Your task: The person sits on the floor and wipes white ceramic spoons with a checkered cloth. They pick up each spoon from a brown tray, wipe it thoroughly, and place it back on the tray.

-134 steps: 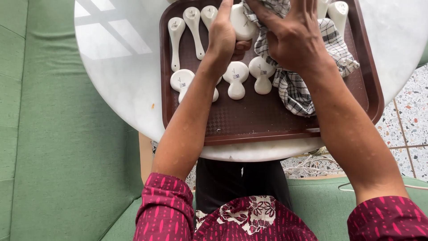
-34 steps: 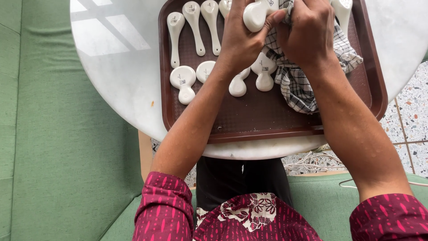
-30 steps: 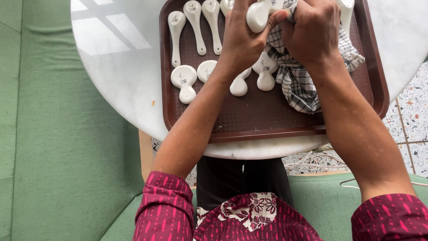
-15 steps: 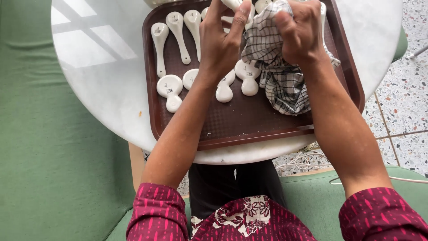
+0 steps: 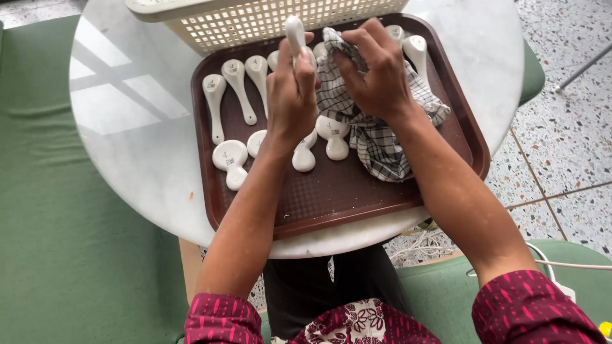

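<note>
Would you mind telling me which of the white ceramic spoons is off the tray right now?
The spoon gripped upright in the left hand, beside the checked cloth under the right hand. The others lie flat on the brown tray.

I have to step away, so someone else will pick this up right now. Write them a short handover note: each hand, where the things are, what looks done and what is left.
Left hand: closed around a white ceramic spoon, handle pointing up, over the tray.
Right hand: gripping the checked cloth, bunched against that spoon.
Brown tray sits on the round white table; a cream basket stands at the tray's far edge.
Other spoons lie on the tray, mostly left of the hands, a few beyond the cloth.
Done: cannot tell which spoons are already wiped.
Left: apparently the held spoon, perhaps others.
</note>
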